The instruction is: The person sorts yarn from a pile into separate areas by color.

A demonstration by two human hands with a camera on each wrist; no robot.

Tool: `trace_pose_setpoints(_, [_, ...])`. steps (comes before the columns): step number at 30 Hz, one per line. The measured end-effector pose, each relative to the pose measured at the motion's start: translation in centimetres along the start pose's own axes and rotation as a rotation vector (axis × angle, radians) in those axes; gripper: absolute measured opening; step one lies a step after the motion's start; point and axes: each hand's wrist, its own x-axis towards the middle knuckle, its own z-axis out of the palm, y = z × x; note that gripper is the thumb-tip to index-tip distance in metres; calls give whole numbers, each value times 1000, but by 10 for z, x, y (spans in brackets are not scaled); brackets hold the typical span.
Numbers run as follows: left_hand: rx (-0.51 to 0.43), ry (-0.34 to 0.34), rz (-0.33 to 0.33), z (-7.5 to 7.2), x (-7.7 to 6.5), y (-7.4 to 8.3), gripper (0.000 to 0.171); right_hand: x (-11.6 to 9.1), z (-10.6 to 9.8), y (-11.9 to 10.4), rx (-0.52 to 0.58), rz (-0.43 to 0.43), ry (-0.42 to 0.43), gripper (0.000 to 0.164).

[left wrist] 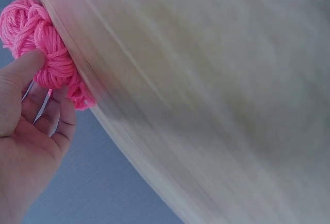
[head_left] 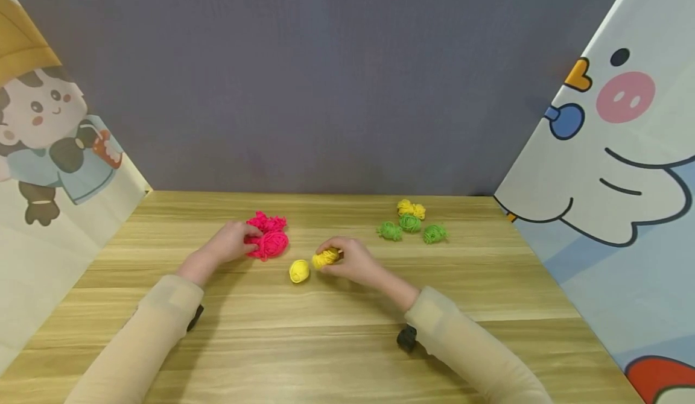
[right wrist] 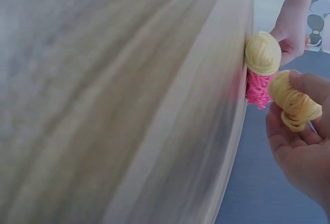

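Observation:
My left hand (head_left: 230, 242) is at the left side of two pink yarn bundles. Its thumb and fingers grip the nearer pink yarn ball (head_left: 271, 245), also seen in the left wrist view as a pink ball (left wrist: 49, 48) against the thumb. Just behind lies the second pink yarn bundle (head_left: 266, 222). With thumb and fingers my right hand (head_left: 353, 261) pinches a small yellow yarn skein (head_left: 324, 258); loose loops of this skein (right wrist: 291, 102) show in the right wrist view. Left of it, a round yellow yarn ball (head_left: 299, 271) rests on the table, untouched.
Several green yarn balls (head_left: 409, 223) lie at the back right of the wooden table (head_left: 304, 356), with yellow yarn (head_left: 411, 208) just behind them. A grey panel (head_left: 326, 90) stands along the back edge, and printed cartoon panels (head_left: 624, 169) flank both sides.

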Motion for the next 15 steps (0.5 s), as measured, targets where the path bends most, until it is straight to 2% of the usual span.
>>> trace_pose_setpoints(9, [-3, 5, 2, 0, 0, 1, 21, 6, 6, 6, -84, 21, -105, 30])
trace_pose_setpoints(15, [1, 9, 7, 0, 0, 0, 21, 10, 6, 7, -95, 48, -155, 30])
